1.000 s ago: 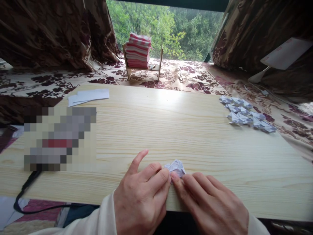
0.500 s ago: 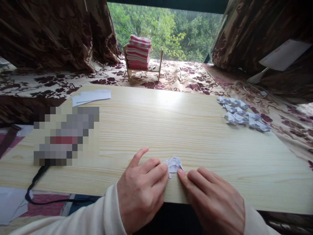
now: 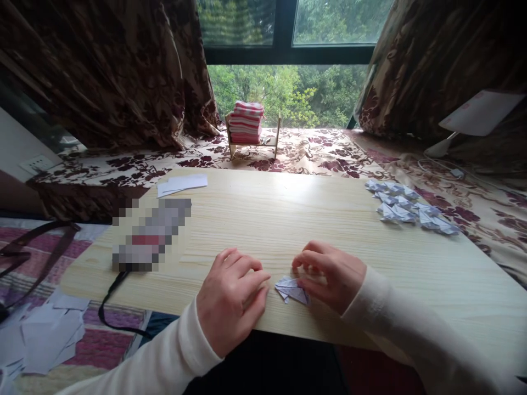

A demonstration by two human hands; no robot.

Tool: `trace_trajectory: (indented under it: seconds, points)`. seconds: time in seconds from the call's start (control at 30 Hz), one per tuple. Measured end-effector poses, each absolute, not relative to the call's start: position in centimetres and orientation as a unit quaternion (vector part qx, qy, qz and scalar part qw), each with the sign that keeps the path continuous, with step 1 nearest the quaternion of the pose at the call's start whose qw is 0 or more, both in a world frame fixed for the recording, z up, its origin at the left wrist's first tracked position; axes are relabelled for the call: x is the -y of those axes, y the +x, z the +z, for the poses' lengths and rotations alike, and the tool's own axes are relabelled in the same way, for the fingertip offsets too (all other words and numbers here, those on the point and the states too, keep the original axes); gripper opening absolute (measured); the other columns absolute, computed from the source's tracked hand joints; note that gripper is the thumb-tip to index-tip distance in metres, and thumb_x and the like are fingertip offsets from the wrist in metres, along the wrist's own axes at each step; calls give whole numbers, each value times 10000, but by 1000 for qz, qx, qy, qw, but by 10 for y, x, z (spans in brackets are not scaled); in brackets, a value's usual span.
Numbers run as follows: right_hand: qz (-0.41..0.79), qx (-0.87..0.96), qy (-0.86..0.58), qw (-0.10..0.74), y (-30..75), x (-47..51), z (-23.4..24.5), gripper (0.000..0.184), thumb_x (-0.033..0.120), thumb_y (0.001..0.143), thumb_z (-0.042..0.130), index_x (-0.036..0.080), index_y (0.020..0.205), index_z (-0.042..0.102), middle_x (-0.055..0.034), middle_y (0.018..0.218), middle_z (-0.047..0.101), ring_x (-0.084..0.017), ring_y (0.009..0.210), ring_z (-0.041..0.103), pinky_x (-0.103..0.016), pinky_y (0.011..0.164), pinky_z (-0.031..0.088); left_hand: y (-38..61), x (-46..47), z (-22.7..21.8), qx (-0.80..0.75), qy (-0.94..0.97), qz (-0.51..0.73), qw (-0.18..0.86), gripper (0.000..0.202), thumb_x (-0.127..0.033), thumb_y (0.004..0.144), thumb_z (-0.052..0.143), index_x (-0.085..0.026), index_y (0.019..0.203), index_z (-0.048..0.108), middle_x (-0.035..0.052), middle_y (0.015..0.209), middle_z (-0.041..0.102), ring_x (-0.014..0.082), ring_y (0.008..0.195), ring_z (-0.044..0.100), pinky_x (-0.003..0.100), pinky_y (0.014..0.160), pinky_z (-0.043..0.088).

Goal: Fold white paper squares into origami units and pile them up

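A small folded piece of printed white paper [image 3: 291, 289] lies near the front edge of the pale wooden table [image 3: 313, 219]. My right hand [image 3: 331, 276] arches over its right side with the fingers curled and the thumb pressed on the paper's edge. My left hand [image 3: 230, 296] rests on the table just left of the paper. Its fingers are bent and close together, with the tips a little short of the paper and nothing in them. Both arms wear white sleeves.
Several folded paper pieces [image 3: 407, 206] are heaped at the table's right edge. White sheets [image 3: 181, 184] lie at the back left, beside a blurred object [image 3: 150, 233] with a black cable [image 3: 119, 307]. A small wooden rack of striped cloths [image 3: 248, 122] stands by the window. Loose papers [image 3: 45, 334] lie on the floor.
The view has pulled back and tilted up. My right hand has lifted from lying flat to arching over the paper. My left hand has curled its fingers and drawn slightly away.
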State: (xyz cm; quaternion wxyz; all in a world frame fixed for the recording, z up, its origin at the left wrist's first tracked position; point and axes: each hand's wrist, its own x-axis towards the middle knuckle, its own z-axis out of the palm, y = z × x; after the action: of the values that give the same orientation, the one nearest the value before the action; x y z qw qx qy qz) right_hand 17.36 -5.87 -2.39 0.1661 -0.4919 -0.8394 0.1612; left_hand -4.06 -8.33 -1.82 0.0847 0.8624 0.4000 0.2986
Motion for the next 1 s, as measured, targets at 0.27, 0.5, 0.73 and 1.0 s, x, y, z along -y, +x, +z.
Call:
trace_trajectory:
  seconds: [0.27,0.5,0.73,1.0]
  points:
    - [179,844,-502,61,165,58,0,90,96,700,610,171,657,635,-13,722,609,-122,660,546,-227,616,400,-37,84,-18,-403,871,263,101,152,-208,780,515,-188,850,649,47,855,597,197,842,518,409,844,389]
    - [150,834,-527,74,161,68,-12,100,96,727,564,171,677,607,-8,651,607,-127,600,531,-238,561,365,-34,96,-19,-433,848,268,150,112,-196,761,542,-183,689,627,38,754,576,196,775,507,399,767,400]
    - [446,660,-455,397,176,35,-9,178,326,689,651,169,719,571,17,590,572,-105,521,511,-241,511,415,-32,46,13,-457,776,350,259,157,-248,745,561,-179,742,702,48,777,633,189,787,578,349,779,433]
    - [424,539,-421,594,166,-38,4,330,424,589,762,166,654,567,21,550,551,-93,498,466,-244,480,401,2,-42,32,-457,699,406,371,330,-358,762,534,-124,566,658,5,488,564,140,540,527,250,548,424]
